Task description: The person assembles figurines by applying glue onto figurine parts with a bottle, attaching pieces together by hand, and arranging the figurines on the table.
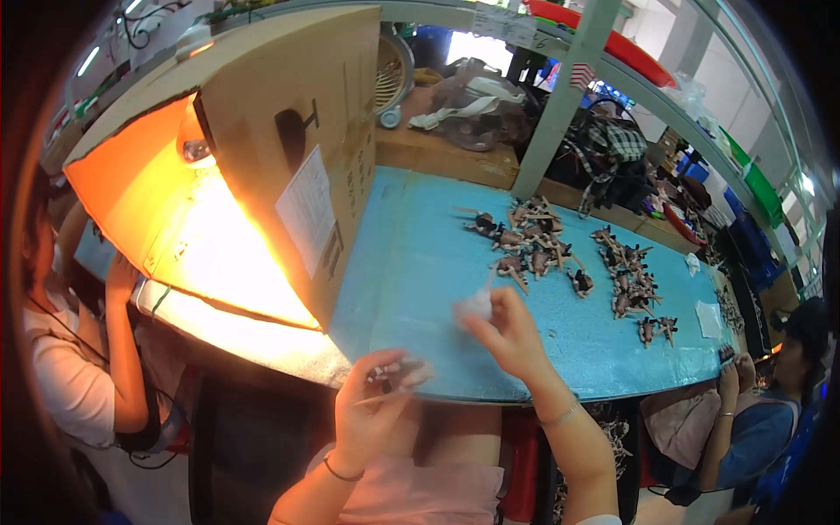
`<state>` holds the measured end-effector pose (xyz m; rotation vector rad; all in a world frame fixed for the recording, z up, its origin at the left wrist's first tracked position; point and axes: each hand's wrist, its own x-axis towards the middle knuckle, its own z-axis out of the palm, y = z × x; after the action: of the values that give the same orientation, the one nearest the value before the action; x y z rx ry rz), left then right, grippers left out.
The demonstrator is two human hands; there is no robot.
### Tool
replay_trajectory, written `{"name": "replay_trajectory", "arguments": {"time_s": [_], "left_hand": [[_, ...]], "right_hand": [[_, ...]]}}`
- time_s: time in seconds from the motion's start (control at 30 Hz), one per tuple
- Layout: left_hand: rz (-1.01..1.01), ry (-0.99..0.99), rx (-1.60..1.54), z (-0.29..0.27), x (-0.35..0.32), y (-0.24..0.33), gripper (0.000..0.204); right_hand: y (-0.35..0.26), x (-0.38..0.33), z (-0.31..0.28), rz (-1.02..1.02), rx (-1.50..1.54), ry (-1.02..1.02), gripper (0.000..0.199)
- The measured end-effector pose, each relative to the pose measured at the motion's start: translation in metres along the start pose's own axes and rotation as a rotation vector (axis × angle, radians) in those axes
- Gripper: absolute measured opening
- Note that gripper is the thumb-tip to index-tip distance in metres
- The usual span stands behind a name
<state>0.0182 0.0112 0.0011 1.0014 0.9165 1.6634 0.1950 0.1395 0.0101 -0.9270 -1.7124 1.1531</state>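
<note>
My left hand (357, 404) is closed on a small dark and tan figurine (394, 376) at the table's near edge; motion blurs its details. A thin light stick-like part juts out below it. To the right and a little farther off, above the blue tabletop, my right hand (514, 337) pinches a small white wad (477, 304), also smeared by motion. Its material is too blurred to make out. Beyond that hand lies a loose cluster of similar figurines (534, 241), brown and black with pale limbs. A second group of figurines (626, 271) lies farther right.
A cardboard box (341, 114) with a glowing lamp (197, 149) inside stands at the left. A grey metal post (569, 105) rises at the table's back. Co-workers sit on both sides. A white paper piece (709, 320) lies at the right of the blue tabletop (411, 227).
</note>
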Motion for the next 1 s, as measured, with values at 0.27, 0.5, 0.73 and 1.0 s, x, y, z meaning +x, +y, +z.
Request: {"name": "replay_trajectory", "arguments": {"time_s": [0.27, 0.5, 0.73, 1.0], "left_hand": [[0.717, 0.021, 0.674, -0.004, 0.010, 0.007, 0.041], [0.956, 0.017, 0.843, 0.011, 0.010, 0.012, 0.045], [0.944, 0.038, 0.889, 0.011, 0.005, 0.012, 0.046], [0.934, 0.014, 0.899, 0.008, 0.004, 0.014, 0.047]], "right_hand": [[-0.060, -0.088, -0.027, -0.271, 0.028, 0.264, 0.032], [-0.091, -0.110, -0.033, -0.679, -0.281, 0.213, 0.046], [-0.103, -0.114, -0.015, -0.639, -0.407, 0.238, 0.043], [-0.100, -0.112, -0.009, -0.652, -0.467, 0.260, 0.043]]}}
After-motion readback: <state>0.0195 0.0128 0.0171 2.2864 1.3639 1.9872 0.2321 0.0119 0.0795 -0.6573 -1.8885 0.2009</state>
